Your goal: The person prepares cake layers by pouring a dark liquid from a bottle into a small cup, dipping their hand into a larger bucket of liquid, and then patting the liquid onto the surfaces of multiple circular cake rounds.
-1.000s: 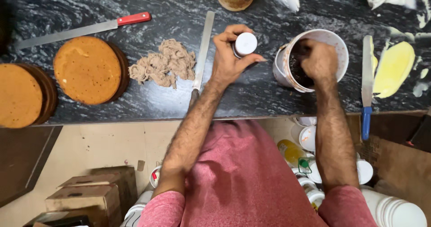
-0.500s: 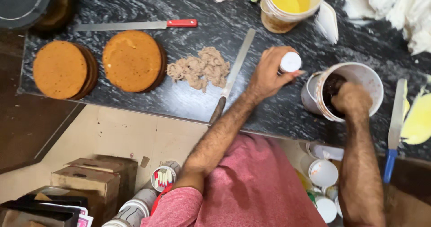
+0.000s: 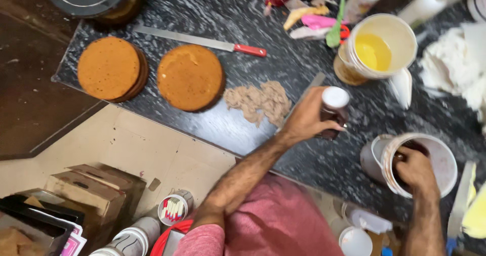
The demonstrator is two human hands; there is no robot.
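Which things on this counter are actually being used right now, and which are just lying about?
In use:
left hand holding the white-capped bottle
right hand reaching into the white tub

Lying about:
two round cakes
crumb pile
red-handled knife
tub of yellow liquid

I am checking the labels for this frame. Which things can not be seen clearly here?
Head view:
- Contents of the white bucket: hidden by the right hand reaching inside.
- Body of the white-capped bottle: covered by the left hand.
- Spatula: cut off by the bottom edge.
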